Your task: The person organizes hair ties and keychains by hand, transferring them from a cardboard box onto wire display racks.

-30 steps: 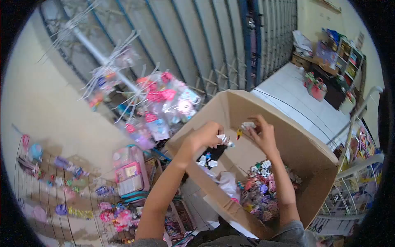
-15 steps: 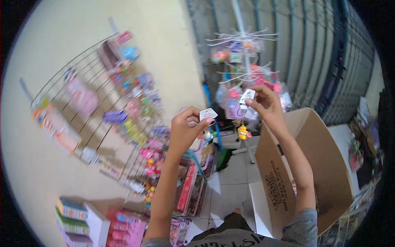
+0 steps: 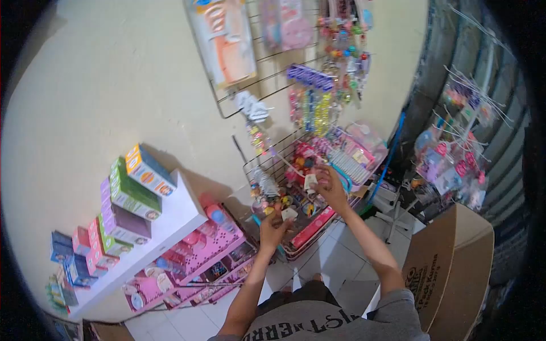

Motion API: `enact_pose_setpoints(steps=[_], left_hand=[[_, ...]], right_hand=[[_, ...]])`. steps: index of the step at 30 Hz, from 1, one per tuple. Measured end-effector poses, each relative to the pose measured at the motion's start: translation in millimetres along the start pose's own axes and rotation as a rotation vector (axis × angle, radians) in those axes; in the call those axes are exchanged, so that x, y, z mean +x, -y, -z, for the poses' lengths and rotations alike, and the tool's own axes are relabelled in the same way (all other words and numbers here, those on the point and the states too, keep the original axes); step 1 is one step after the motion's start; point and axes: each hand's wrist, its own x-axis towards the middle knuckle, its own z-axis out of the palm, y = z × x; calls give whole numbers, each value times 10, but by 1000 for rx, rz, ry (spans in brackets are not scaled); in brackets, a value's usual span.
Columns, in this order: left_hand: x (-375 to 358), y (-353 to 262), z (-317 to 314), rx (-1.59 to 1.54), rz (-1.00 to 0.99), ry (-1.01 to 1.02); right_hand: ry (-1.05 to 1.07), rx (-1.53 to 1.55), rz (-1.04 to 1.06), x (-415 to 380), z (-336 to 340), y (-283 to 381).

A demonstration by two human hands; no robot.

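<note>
My left hand (image 3: 274,228) pinches a keychain by its white card tag (image 3: 289,214), low in front of the wire grid. Higher and to the right, my right hand (image 3: 331,186) is closed on a second keychain, also by its white card tag (image 3: 310,181). The small figures on both keychains are hard to separate from the goods behind them. Just beyond my hands, a bunch of hanging keychains with white tags (image 3: 263,182) is on the wire grid (image 3: 232,108). A basket (image 3: 293,257) with a red and pink box (image 3: 310,230) stands below my hands.
On the left, a white shelf (image 3: 185,207) bears several small boxes (image 3: 133,187), with a pink display rack (image 3: 227,241) under it. An open cardboard box (image 3: 435,273) stands at my right. Behind it is a white rotating stand (image 3: 472,122) hung with packaged trinkets.
My view has turned left toward the wall grid and shelf. Both hands, still holding their keychains, are now lower in view and in front of the lower grid. The cardboard box has shifted rightward in view.
</note>
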Motion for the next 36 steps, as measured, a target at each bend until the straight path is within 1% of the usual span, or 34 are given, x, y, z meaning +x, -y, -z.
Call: enact_pose_setpoints(steps=[1, 3, 5, 6, 9, 10, 12, 15, 19, 22, 24, 29, 31, 32, 34, 36], left_hand=[[-68, 105, 98, 67, 52, -14], [-196, 302, 248, 73, 98, -77], [-351, 395, 341, 8, 104, -118], [-414, 450, 379, 27, 132, -161], [-548, 522, 451, -26, 214, -207], [-577, 595, 468, -69, 168, -228], [-601, 705, 494, -65, 185, -231], [-612, 742, 486, -62, 189, -234], [-602, 656, 462, -79, 213, -240], [-602, 708, 470, -60, 216, -251], [-584, 693, 447, -59, 217, -264], [-513, 769, 400, -3, 190, -292], [-462, 678, 336, -131, 204, -285], [-444, 673, 326, -117, 153, -275], [-396, 649, 312, -110, 158, -278], [-321, 628, 298, -74, 160, -249]], right_hand=[[-8, 69, -52, -40, -114, -129], [10, 142, -123, -111, -291, -344], [13, 196, -294, -206, -411, -542], [-3, 188, -265, -228, -487, -629], [26, 245, -313, -274, -602, -775], [33, 249, -327, -279, -633, -819], [-1, 169, -300, -273, -681, -884], [-7, 126, -329, -252, -708, -847], [-28, 165, -334, -248, -735, -916], [-33, 197, -370, -233, -745, -936], [5, 262, -380, -224, -749, -997], [24, 226, -310, -203, -738, -1100], [38, 255, -293, -182, -762, -1035], [33, 245, -331, -178, -749, -983], [18, 233, -396, -189, -736, -962], [28, 239, -390, -193, -734, -996]])
